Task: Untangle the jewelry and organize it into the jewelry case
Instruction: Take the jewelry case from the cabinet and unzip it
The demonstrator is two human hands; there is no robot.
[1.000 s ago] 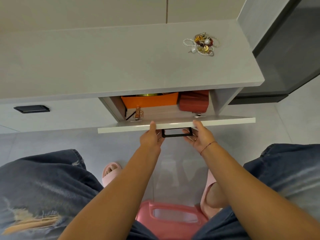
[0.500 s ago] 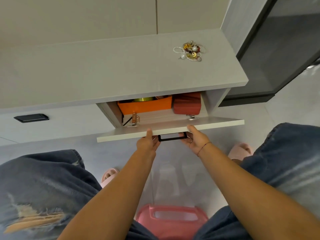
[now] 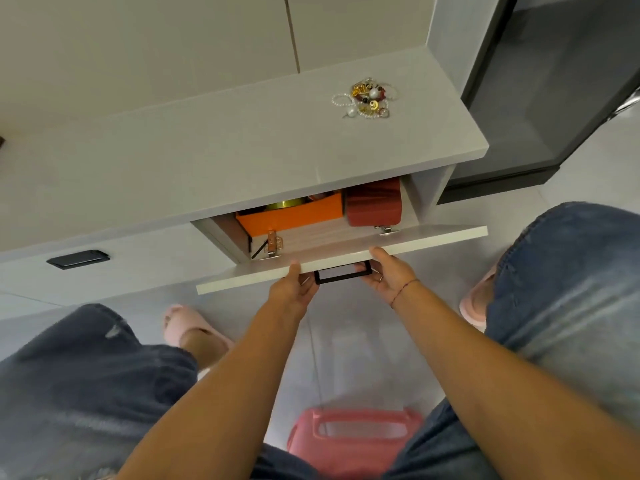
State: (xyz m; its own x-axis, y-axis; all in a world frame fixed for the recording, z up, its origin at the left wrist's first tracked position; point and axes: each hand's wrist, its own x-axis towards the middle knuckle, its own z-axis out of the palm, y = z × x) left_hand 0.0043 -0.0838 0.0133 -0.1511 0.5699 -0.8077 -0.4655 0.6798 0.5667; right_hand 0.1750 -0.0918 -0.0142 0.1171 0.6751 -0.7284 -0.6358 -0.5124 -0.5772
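A tangled heap of jewelry (image 3: 365, 98), with pearls, gold pieces and dark red beads, lies on the grey cabinet top (image 3: 207, 150) near its right end. Below it a flap door (image 3: 433, 239) hangs folded down, showing a dark red case (image 3: 374, 202) and an orange box (image 3: 294, 218) inside the compartment. My left hand (image 3: 294, 289) grips the door's front edge, thumb on top, just left of the black handle (image 3: 342, 271). My right hand (image 3: 388, 273) grips the same edge just right of the handle.
A second black handle (image 3: 78, 259) sits on the closed door to the left. A dark glass cabinet (image 3: 554, 98) stands at the right. My knees in jeans flank the arms, pink slippers (image 3: 183, 323) rest on the floor, and a pink plastic stool (image 3: 353, 438) is beneath me.
Both hands stay on the flap door's edge beside the handle. The view has tilted, so the cabinet now slants and the jewelry appears lower in frame. My right foot has shifted outward.
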